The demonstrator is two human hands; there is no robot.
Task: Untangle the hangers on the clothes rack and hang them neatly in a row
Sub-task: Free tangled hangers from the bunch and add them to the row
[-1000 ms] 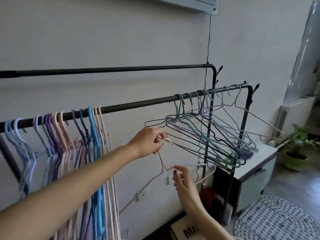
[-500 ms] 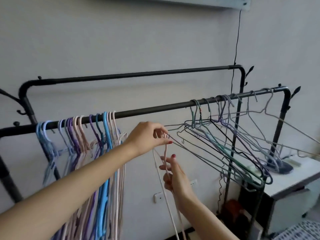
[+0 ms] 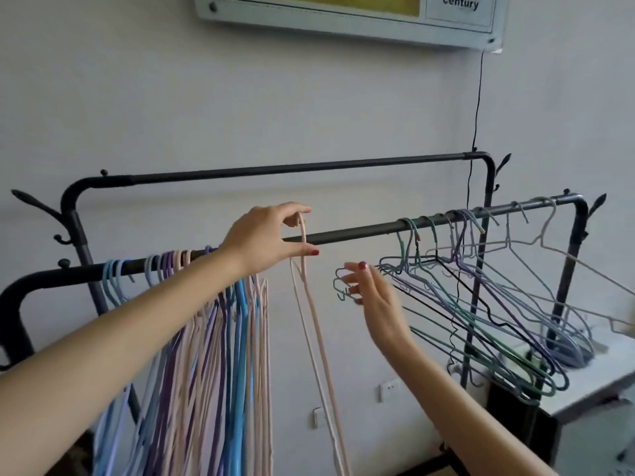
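wall sign (image 3: 347, 15), black cord (image 3: 477, 97), wall socket (image 3: 389, 389)

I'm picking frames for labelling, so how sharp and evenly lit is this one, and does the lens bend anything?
Head view: soft, even daylight with no hard shadows or glare; the pink hanger in the left hand is fairly crisp, while the right hand and tangled hangers look slightly smeared; wide-angle distortion bows the front rail and stretches both forearms at the edges.
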